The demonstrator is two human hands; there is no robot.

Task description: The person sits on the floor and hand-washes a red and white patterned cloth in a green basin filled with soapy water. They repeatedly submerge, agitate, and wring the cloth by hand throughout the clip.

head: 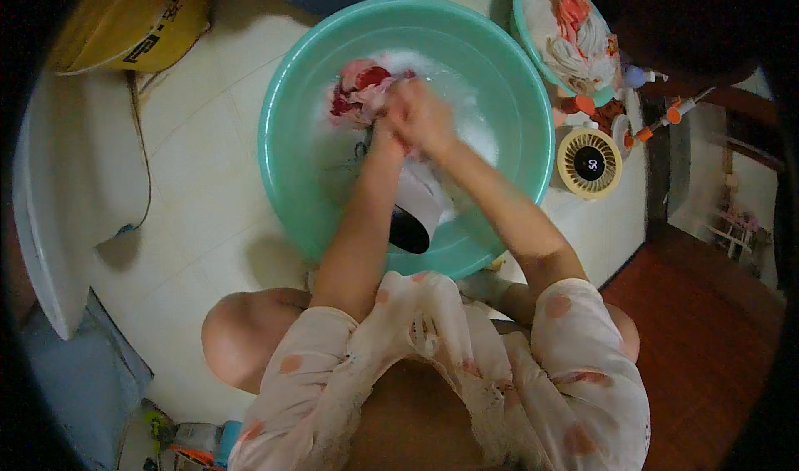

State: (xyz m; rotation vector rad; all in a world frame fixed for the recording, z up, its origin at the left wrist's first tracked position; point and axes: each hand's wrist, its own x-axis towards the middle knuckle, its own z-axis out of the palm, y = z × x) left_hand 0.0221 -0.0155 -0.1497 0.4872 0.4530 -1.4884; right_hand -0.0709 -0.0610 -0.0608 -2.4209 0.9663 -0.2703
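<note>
A large green plastic basin (284, 159) holding sudsy water stands on the floor before me. Over its middle, my left hand (392, 131) and my right hand (423, 116) are pressed together, both blurred by motion. They grip a wet pink, red and white cloth (365, 90), whose loose part bunches out to the left above the suds. My right hand covers part of my left, so its fingers are partly hidden. Below my wrists, a white and black item (413, 218), perhaps a sock, lies against the inside of the basin on the near side.
A smaller green basin (523, 31) with wet clothes (577, 34) stands at the upper right. Close to the large basin's right rim is a small cream fan (588, 163). A yellow bucket (134, 21) bearing writing is at the upper left. A cord (145, 159) runs down the left side.
</note>
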